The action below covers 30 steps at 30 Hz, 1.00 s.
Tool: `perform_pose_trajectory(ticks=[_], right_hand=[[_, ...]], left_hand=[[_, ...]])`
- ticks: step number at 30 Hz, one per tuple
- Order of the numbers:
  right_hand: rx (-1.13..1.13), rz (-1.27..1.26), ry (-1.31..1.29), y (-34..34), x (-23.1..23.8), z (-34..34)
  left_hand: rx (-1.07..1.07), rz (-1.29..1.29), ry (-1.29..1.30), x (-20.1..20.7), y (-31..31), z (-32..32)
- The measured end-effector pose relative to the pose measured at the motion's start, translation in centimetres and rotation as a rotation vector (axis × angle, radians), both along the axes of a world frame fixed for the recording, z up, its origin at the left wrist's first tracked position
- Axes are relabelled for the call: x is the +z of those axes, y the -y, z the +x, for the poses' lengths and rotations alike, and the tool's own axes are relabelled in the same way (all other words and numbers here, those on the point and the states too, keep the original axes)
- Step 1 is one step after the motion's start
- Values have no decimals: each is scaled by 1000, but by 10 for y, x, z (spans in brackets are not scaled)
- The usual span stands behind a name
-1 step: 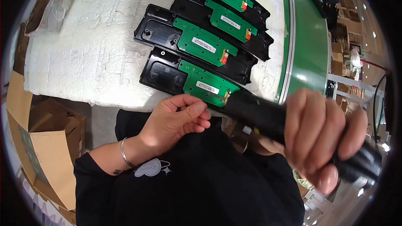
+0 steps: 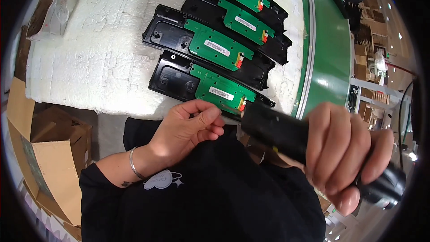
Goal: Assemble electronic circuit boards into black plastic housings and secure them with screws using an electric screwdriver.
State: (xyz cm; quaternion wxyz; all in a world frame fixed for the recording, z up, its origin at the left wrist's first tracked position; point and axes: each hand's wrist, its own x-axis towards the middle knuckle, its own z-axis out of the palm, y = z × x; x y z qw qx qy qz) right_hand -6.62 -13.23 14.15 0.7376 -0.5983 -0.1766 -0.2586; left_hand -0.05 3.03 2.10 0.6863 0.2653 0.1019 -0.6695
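My right hand [image 2: 342, 154] is wrapped round a black cylindrical electric screwdriver [image 2: 275, 130], held nearly level and slanting down to the right. Its thin bit points left toward my left hand [image 2: 195, 123]. There the thumb and forefinger are pinched together at the bit's tip; whatever lies between them is too small to make out. Just beyond my fingers is the nearest black plastic housing [image 2: 172, 79], with a green circuit board [image 2: 204, 80] in it. That board carries a white label and a red-and-white connector [image 2: 242, 103]. The screwdriver's front end partly covers the housing's right end.
Several similar black housings with green boards [image 2: 197, 36] lie in a slanted row on a white foam-covered table [image 2: 103, 62]. Clear plastic wrap [image 2: 62, 11] sits at the far left. An open cardboard box [image 2: 58, 148] stands at the lower left. A green surface [image 2: 329, 58] runs along the right.
My right hand and the screwdriver have shifted slightly down, uncovering more of the nearest board's connector and the housing's right end. My left hand has hardly moved.
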Motion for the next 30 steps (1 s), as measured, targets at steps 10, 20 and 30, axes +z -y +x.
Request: perform_pose_trajectory(ticks=[10,20,30], right_hand=[[-35,5,77,-8,-4,-14],[-178,-79,-20,-13,-20,-23],[-160,-98,-251,-4,-35,-24]], left_hand=[[42,-133,-162,1,11,-5],[-38,-177,-165,6,10,-17],[-349,-185,98,1,-2,-8]])
